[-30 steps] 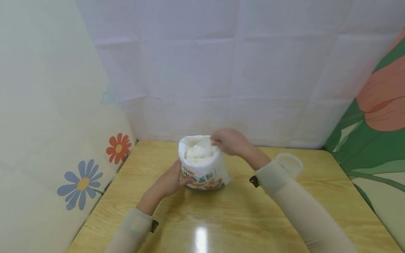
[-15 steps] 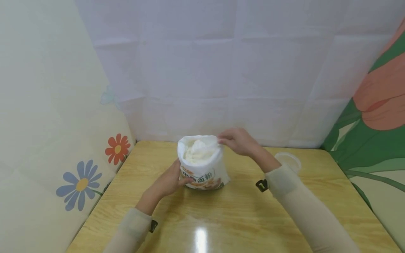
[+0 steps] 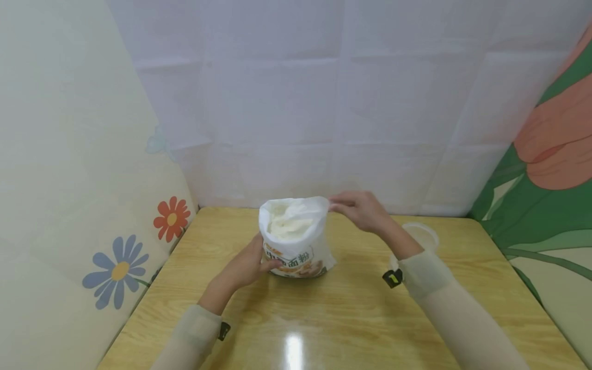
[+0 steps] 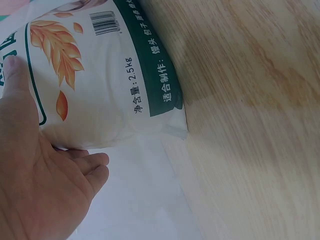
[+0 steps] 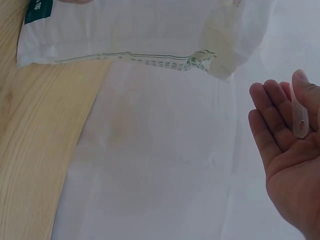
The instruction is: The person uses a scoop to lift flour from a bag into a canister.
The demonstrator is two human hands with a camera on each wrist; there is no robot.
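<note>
A white bag of flour [image 3: 300, 259] stands on the table, its mouth rolled wide and pale flour [image 3: 289, 226] heaped inside. My left hand [image 3: 250, 261] grips the bag's left side. In the left wrist view, the thumb [image 4: 16, 75] lies on the printed front and the other fingers curl behind the bag. My right hand [image 3: 363, 209] is at the right of the bag's mouth. It pinches a clear plastic scoop by the handle [image 5: 300, 117], which has a hole at its end. The scoop's other end is hidden from view.
A clear round plastic container [image 3: 427, 230] stands on the wooden table [image 3: 351, 318] to the right, partly covered by my right forearm. A white cloth backdrop [image 3: 277, 113] hangs right behind the table, with flower-printed sheets [image 3: 92, 169] at both sides.
My right hand has moved to the right across the bag's mouth, and the bag's right rim now stands out farther that way. The left hand and the bag's base have stayed in place.
</note>
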